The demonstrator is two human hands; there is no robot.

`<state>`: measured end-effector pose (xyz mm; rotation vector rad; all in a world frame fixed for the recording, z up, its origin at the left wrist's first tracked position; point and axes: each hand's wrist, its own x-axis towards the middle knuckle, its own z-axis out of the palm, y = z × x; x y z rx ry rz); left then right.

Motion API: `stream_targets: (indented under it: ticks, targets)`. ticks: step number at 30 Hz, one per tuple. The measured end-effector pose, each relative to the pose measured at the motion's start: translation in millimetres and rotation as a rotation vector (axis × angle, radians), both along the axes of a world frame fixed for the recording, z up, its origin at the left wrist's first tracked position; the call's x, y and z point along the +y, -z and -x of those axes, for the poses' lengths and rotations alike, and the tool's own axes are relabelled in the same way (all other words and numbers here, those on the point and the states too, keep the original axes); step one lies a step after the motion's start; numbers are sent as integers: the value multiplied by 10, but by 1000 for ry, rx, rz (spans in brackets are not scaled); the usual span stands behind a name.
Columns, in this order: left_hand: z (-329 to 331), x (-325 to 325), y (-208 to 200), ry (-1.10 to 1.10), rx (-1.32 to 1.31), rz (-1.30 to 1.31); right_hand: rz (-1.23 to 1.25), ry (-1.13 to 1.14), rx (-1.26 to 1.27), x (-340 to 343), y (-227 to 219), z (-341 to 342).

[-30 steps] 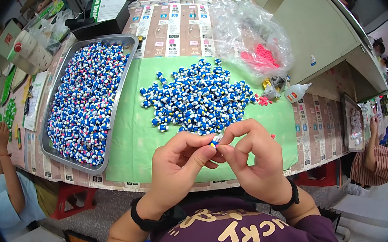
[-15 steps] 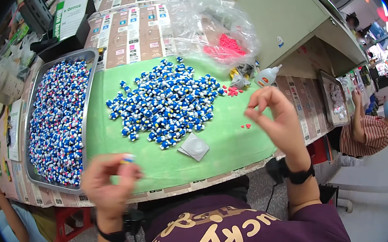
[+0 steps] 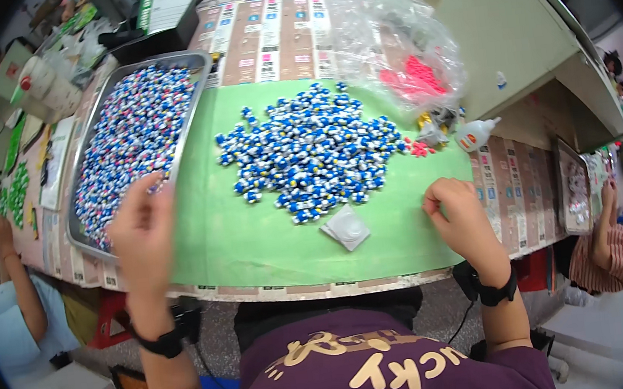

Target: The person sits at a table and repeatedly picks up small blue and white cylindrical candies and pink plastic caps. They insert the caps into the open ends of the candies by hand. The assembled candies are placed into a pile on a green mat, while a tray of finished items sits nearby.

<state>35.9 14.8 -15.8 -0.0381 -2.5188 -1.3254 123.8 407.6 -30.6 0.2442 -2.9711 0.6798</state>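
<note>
My left hand (image 3: 142, 225) is above the near right rim of a metal tray (image 3: 190, 143) full of small blue-and-white figures with pink spots. Its fingers are pinched on a small blue-and-white figure (image 3: 158, 187), of which only a bit shows. On the green sheet (image 3: 272, 253), a loose pile of similar blue-and-white figures (image 3: 314, 148) lies between my hands. My right hand (image 3: 458, 216) is low at the sheet's right side, fingers curled together; whatever they hold is hidden. A whitish square pad with a round disc (image 3: 346, 227) lies in front of the pile.
Small red pieces (image 3: 420, 149) lie right of the pile, near a white squeeze bottle (image 3: 476, 134). Behind them is a clear plastic bag (image 3: 363, 42) with pink pieces. A cabinet (image 3: 515, 25) stands at right. Other people sit at both sides.
My left hand has moved from the sheet's front left to over the tray with the small figure. My right hand has lowered to the sheet, where two or three red bits lay. The view has turned left.
</note>
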Motion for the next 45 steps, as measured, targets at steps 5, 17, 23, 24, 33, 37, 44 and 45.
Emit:
stream_targets:
  ticks: [5, 17, 23, 24, 33, 37, 44, 45]
  targets:
    - [11, 566, 139, 490, 15, 280, 11, -26, -17, -111, -33, 50]
    - [-81, 642, -24, 570, -160, -4, 318, -109, 87, -380, -362, 114]
    - [-318, 900, -308, 845, -706, -814, 390, -394, 317, -849, -692, 161]
    - [-329, 927, -285, 852, -707, -840, 364, -397, 331, -868, -687, 157]
    - [-445, 1054, -253, 828, -510, -757, 748, -270, 74, -871, -608, 60]
    - [-436, 1099, -182, 811, -99, -401, 1039, -107, -163, -895, -555, 26]
    - [-366, 1005, -89, 762, -148, -345, 1019, -95, -312, -818, -489, 193]
    - [-353, 969, -93, 743, -196, -352, 866, -120, -222, -778, -469, 264]
